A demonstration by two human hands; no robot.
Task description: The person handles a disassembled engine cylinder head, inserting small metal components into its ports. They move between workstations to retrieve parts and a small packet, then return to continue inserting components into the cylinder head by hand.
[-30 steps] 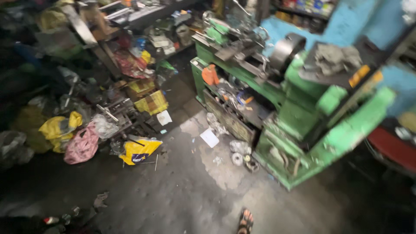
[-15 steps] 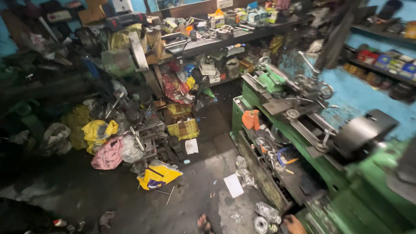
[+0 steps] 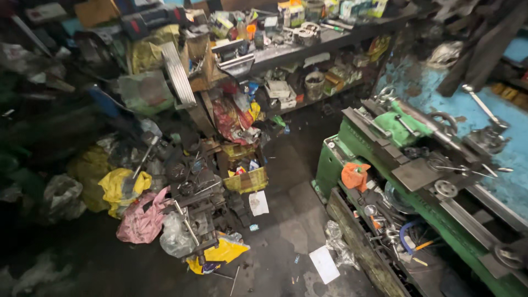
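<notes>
Neither of my hands shows in the head view. A green metal lathe [image 3: 418, 165] fills the right side, with an orange rag [image 3: 355, 175] draped on its near end and a tray of small tools and wires [image 3: 396, 231] along its front. A heap of dark metal machine parts [image 3: 195, 192] lies on the floor to the left of centre.
Yellow bags [image 3: 124, 184], a pink bag [image 3: 142, 217] and clear plastic bags [image 3: 175, 236] sit around the heap. A yellow crate [image 3: 246, 179] stands behind it. Cluttered shelves [image 3: 308, 47] run along the back. White paper sheets [image 3: 324, 264] lie on the dark concrete floor. The wall is blue [image 3: 423, 88].
The view has swung left and upward: the lathe slid to the right edge, and the shelves and floor heap came to the centre. A foot seen earlier at the bottom is gone.
</notes>
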